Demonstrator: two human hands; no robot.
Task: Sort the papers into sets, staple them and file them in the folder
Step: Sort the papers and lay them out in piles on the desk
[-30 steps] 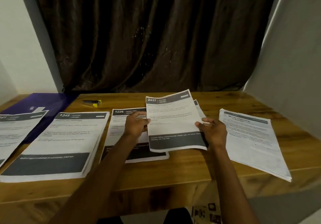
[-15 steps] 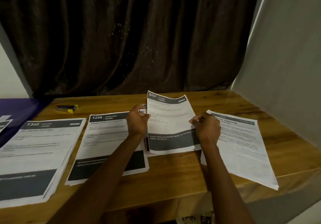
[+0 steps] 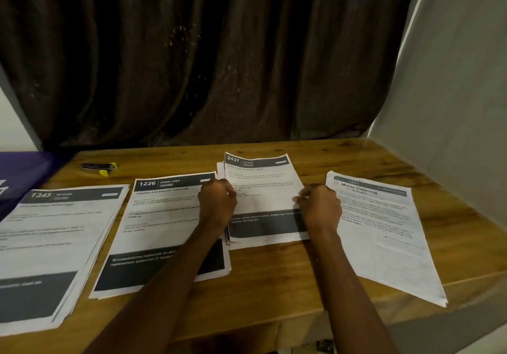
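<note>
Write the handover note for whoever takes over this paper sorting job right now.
Left hand grips the left edge of the 2437 set; right hand grips its right edge. The set sits on the table, sheets under it unevenly aligned.
Done: papers lie in piles, namely the 1345 pile, the 1226 pile and the Mirror Cleaning pile.
Left: square up the 2437 set, staple each set with the stapler at the table's far left, then file all in the purple folder.

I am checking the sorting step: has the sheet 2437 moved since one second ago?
Yes. The sheet 2437, held by both hands, has come down toward the wooden table and now lies nearly flat between the 1226 pile and the Mirror Cleaning pile.
</note>
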